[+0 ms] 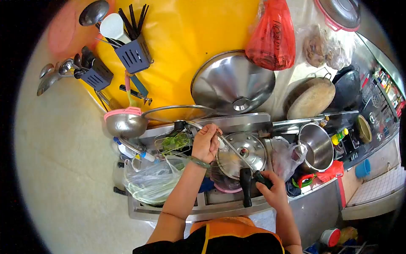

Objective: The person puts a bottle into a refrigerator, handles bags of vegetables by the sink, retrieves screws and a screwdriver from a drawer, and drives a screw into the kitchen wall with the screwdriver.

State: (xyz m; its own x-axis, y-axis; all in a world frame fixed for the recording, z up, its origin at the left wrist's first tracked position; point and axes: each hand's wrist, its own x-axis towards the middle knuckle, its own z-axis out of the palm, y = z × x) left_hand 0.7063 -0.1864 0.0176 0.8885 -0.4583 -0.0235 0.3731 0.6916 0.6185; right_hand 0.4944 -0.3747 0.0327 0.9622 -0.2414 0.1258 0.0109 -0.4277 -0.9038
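Observation:
My left hand is closed, its fingers pinched together beside the far end of a thin metal shaft; what lies between them is hidden. Lower right, my right hand wraps round the dark handle of a long metal tool, whose shaft slants up toward my left hand. A separate thick black handle stands just left of my right hand. Behind the shaft is a round steel lid with a central knob. Leafy greens sit in a wire rack left of my left hand.
Plastic-wrapped vegetables lie at the left of the counter. A steel pot and clear bag stand right. Behind are a large steel lid, a red bag, a strainer and a utensil holder.

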